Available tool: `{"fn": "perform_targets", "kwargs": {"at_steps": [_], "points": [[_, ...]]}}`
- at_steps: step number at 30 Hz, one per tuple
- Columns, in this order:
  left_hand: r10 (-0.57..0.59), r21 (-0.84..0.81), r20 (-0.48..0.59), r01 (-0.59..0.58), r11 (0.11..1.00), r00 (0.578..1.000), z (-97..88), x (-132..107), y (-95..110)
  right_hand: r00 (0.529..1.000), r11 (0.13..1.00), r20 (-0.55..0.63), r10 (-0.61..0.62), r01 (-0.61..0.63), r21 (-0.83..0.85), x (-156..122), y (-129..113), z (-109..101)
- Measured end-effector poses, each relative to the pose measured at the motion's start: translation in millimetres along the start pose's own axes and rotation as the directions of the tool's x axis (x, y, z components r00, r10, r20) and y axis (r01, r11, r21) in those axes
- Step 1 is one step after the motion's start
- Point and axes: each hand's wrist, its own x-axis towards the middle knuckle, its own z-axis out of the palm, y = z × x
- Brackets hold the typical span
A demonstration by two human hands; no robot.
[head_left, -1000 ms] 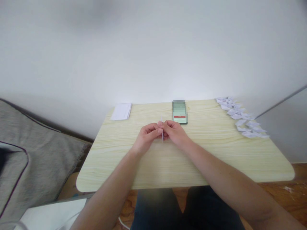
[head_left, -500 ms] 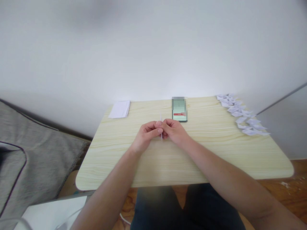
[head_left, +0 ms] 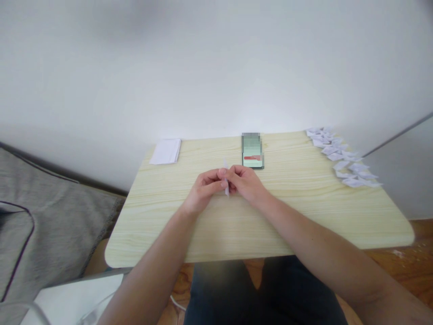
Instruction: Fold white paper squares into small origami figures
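Both my hands meet over the middle of a light wooden table (head_left: 304,216). My left hand (head_left: 203,192) and my right hand (head_left: 248,184) are closed in a pinch on a small folded white paper (head_left: 226,183), which stands on edge between the fingertips. The paper shows only as a thin strip; most of it is hidden by my fingers. A phone (head_left: 252,150) with a lit screen lies flat just beyond my right hand.
A stack of white paper sheets (head_left: 165,151) lies at the table's far left corner. Several small folded white paper pieces (head_left: 341,158) are strewn along the far right edge. A grey cushion (head_left: 50,216) sits to the left; a white wall stands behind the table.
My hands hold nearly the same pinch on the paper. The view has tilted slightly, so the table and its things sit a little higher in the picture.
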Motion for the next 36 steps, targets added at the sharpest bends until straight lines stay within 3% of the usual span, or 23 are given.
{"fn": "perform_targets", "kwargs": {"at_steps": [8, 12, 16, 18, 20, 22, 23, 25, 29, 31, 34, 36], "points": [[-0.007, -0.031, -0.007, 0.006, 0.999, 1.000, 0.7, -1, 0, 1.000, 0.998, 0.005, 0.025, -0.026, 0.058, -2, -3, -2], [0.025, 0.105, -0.164, -0.008, 0.994, 0.986, 0.5, 0, -4, 1.000, 0.996, 0.000, 0.027, -0.027, 0.087, 0, -2, -2], [0.148, 0.287, -0.340, -0.047, 0.957, 0.929, -6.1, -4, 2, 0.997, 0.998, -0.072, 0.030, -0.026, 0.057, 3, 0, -3], [0.250, 0.382, -0.441, -0.071, 0.921, 0.862, -14.0, -9, 14, 0.995, 0.998, -0.095, 0.044, -0.040, 0.044, 5, 3, -4], [0.386, 0.520, -0.542, -0.062, 0.852, 0.747, -26.3, -14, 33, 0.995, 0.998, -0.086, 0.047, -0.042, 0.054, 6, 6, -5], [0.593, 0.777, -0.554, 0.107, 0.621, 0.584, -43.5, -17, 54, 0.996, 0.997, -0.079, 0.048, -0.043, 0.061, 7, 8, -6], [0.679, 0.853, -0.504, 0.186, 0.487, 0.534, -54.0, -17, 63, 0.996, 0.997, -0.077, 0.046, -0.042, 0.062, 7, 9, -6], [0.779, 0.906, -0.405, 0.324, 0.272, 0.479, -77.2, -15, 77, 0.996, 0.997, -0.075, 0.042, -0.037, 0.062, 7, 9, -6], [0.785, 0.869, -0.339, 0.493, 0.050, 0.518, -117.9, -6, 77, 0.997, 0.999, -0.067, 0.027, -0.023, 0.049, 6, 6, -6], [0.733, 0.829, -0.373, 0.559, -0.012, 0.569, -128.4, -1, 65, 0.998, 0.999, -0.057, 0.017, -0.015, 0.039, 6, 5, -6], [0.564, 0.793, -0.486, 0.608, -0.035, 0.667, -132.9, 5, 46, 0.999, 1.000, -0.041, 0.005, -0.004, 0.022, 5, 4, -6], [0.491, 0.797, -0.518, 0.603, -0.019, 0.700, -132.5, 9, 37, 1.000, 1.000, -0.029, -0.002, 0.002, 0.008, 4, 3, -6]]}}
